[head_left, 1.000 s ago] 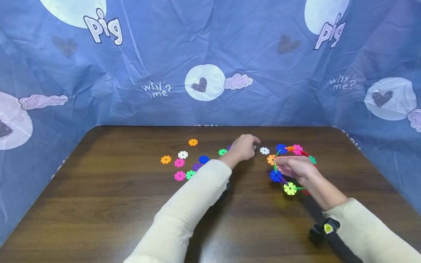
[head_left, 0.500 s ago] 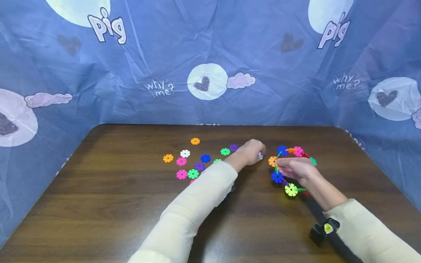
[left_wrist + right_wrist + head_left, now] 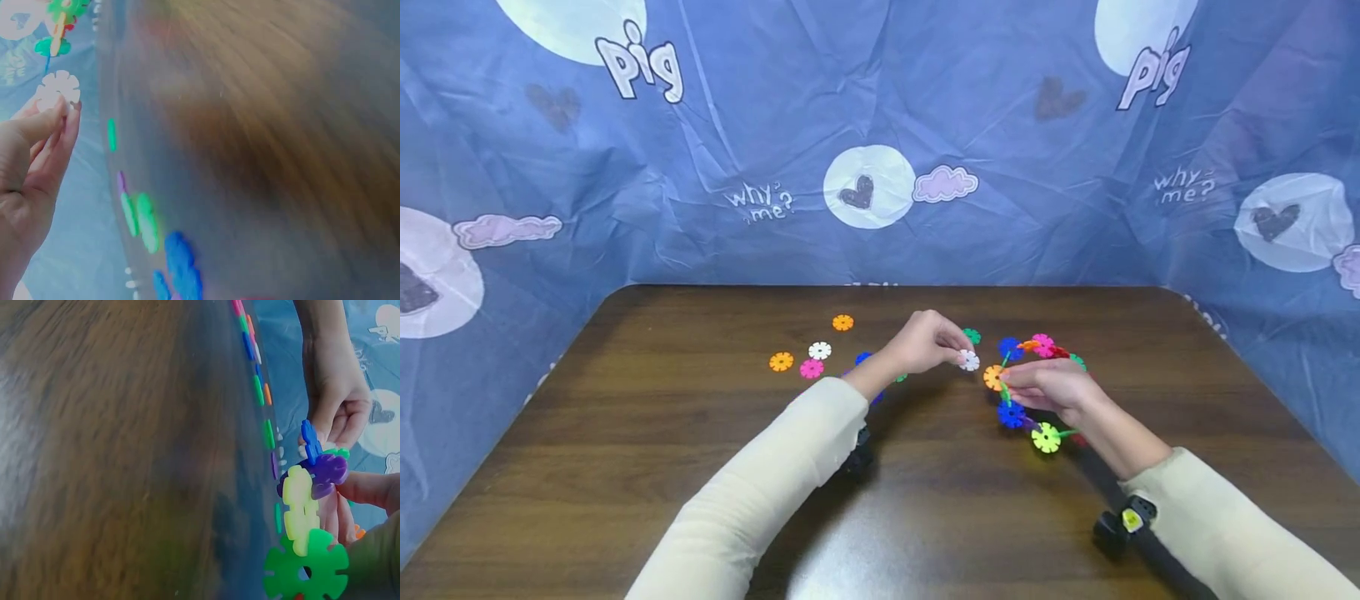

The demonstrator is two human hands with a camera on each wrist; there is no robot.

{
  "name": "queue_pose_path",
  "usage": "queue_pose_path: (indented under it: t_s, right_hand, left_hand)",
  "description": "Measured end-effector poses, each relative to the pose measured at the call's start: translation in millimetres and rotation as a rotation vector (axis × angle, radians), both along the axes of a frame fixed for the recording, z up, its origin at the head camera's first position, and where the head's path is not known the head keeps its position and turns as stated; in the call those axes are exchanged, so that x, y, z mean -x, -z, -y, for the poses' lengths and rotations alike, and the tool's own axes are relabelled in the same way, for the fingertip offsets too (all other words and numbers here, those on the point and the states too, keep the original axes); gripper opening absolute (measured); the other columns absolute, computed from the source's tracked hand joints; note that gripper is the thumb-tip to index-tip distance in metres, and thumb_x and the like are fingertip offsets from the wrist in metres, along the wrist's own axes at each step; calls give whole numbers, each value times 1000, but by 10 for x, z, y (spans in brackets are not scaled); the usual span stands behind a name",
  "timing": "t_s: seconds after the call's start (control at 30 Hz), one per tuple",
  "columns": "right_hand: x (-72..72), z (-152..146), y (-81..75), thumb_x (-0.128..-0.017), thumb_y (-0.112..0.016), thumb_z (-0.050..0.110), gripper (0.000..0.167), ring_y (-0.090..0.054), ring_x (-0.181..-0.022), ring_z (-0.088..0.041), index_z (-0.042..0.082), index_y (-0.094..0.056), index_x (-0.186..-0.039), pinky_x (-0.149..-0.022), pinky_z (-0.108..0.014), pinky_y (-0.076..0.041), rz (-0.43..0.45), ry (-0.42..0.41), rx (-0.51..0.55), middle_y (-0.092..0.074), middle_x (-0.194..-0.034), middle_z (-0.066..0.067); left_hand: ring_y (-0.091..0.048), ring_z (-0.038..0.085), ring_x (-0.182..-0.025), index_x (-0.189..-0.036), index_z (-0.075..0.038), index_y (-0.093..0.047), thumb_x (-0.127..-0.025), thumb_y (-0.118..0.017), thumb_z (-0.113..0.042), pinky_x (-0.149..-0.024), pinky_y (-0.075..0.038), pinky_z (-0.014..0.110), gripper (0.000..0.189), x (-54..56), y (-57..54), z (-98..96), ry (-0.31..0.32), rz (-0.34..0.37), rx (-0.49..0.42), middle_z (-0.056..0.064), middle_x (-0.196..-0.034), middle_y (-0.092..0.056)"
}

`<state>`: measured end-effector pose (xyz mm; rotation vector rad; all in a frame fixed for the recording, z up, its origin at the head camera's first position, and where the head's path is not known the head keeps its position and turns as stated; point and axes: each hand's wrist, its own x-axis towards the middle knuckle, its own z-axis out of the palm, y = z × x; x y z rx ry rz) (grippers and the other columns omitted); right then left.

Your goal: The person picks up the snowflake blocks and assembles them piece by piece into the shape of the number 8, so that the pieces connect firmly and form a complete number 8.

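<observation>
Between thumb and fingers, my left hand (image 3: 927,343) pinches a white snowflake disc (image 3: 969,360) by its edge, raised over the table; the left wrist view shows this disc (image 3: 59,90) close up. My right hand (image 3: 1051,385) grips a ring-shaped chain of interlocked snowflake discs (image 3: 1046,437) near its orange disc (image 3: 993,377). Blue, yellow, green, pink, red and purple discs make up the chain. The white disc is just left of the orange one, apart from it. In the right wrist view the purple disc (image 3: 329,470) and yellow disc (image 3: 300,506) hide part of the right fingers.
Loose snowflake discs lie on the brown table (image 3: 647,433): orange (image 3: 781,362), white (image 3: 820,351), pink (image 3: 811,368) and a green one (image 3: 972,336) behind the left hand. The left forearm covers others. A blue printed cloth (image 3: 880,100) hangs behind the table.
My left hand has picked up the white disc from the table and drawn it back leftward. My right hand and the chain have shifted a little left, toward the white disc.
</observation>
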<state>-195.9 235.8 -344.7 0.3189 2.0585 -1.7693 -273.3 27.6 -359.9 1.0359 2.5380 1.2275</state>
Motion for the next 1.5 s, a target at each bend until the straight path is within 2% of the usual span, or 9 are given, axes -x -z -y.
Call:
queue_pose_path:
  t_s: [0.13,0.3,0.47,0.6,0.67,0.93,1.17,1.37,1.5]
  right_hand:
    - [2,55,-15,-91,-64,9,45,-68,-68,-1,-14,-49,-126,-69,-17,-58,-3,-22,-11,-70,-74,9]
    - [-9,115,-20,-90,-64,9,38,-68,-69,-1,-12,-54,-121,-70,-17,-58,-14,-51,-27,-70,-74,9]
    - [-13,173,-22,-90,-64,9,38,-68,-69,-2,-12,-56,-120,-71,-18,-58,-24,-93,-54,-71,-75,9]
    - [-16,204,-19,-90,-64,10,41,-68,-69,-2,-14,-54,-122,-71,-19,-59,-13,-119,-66,-71,-75,8]
    - [-18,214,-18,-90,-65,10,41,-68,-68,-2,-15,-54,-122,-69,-19,-59,-3,-118,-64,-71,-74,7]
    - [-1,221,-22,-90,-65,9,40,-69,-69,-4,-15,-55,-120,-71,-22,-59,-11,-123,-66,-72,-75,6]
    - [-36,251,15,-89,-62,3,35,-68,-69,-2,-15,-57,-118,-70,-22,-59,-26,-99,-89,-72,-74,7]
    - [-61,284,60,-87,-59,0,33,-67,-66,-2,-16,-58,-117,-68,-20,-57,-17,-75,-106,-71,-72,8]
    - [-51,287,53,-88,-61,2,35,-67,-67,-2,-15,-57,-119,-69,-20,-58,-12,-68,-95,-71,-73,8]
  left_hand:
    - [-72,19,-86,-93,-2,-76,-82,-74,-8,-73,-57,16,13,-55,-75,101,17,-63,-23,12,-93,-76]
    - [-73,15,-83,-93,-4,-77,-82,-74,-11,-71,-55,13,13,-134,-129,139,70,-163,10,9,-92,-77]
    - [-72,10,-77,-89,-4,-77,-83,-73,-11,-68,-54,11,10,-199,-136,165,122,-265,25,7,-87,-77]
    - [-71,6,-77,-90,-3,-76,-83,-73,-10,-70,-53,11,10,-211,-116,178,167,-326,45,5,-86,-77]
    - [-72,8,-79,-91,-3,-76,-84,-72,-11,-72,-54,12,12,-215,-107,180,173,-337,59,5,-87,-77]
    - [-73,14,-83,-93,-3,-77,-84,-71,-12,-73,-55,12,14,-222,-90,176,147,-285,49,6,-89,-77]
    - [-73,13,-82,-92,-3,-77,-84,-71,-10,-74,-54,11,12,-269,-77,141,183,-328,41,7,-89,-77]
    - [-73,14,-85,-93,-3,-76,-85,-70,-9,-76,-54,11,12,-304,-79,134,265,-393,58,8,-91,-77]
    - [-73,13,-83,-91,-4,-77,-84,-72,-10,-75,-54,10,11,-291,-73,143,235,-362,36,7,-89,-77]
